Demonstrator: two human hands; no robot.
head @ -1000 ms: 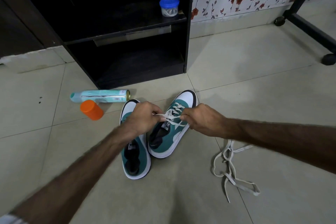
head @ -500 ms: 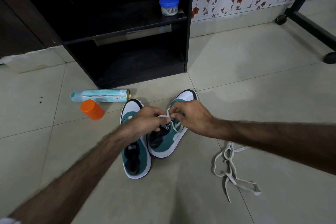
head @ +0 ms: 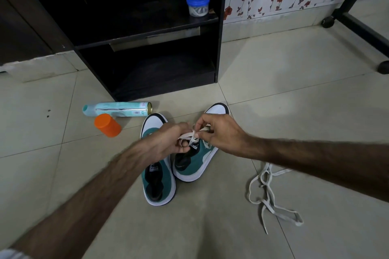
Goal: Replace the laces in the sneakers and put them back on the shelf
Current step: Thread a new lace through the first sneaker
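Both hands hide the lacing of the right teal-and-white suede sneaker [head: 196, 159]; the dark shelf [head: 147, 33] interior is too dim to read.

The pale tiled floor [head: 294, 111] carries two green and white sneakers, the left sneaker [head: 157, 176] and the right sneaker [head: 197, 160], side by side. Left of them lie a spray can [head: 117, 109] and an orange cap [head: 107, 125], and a loose white lace [head: 271, 197] lies at the right. The black shelf [head: 147, 29] stands on the floor and holds a blue-lidded jar [head: 198, 4].
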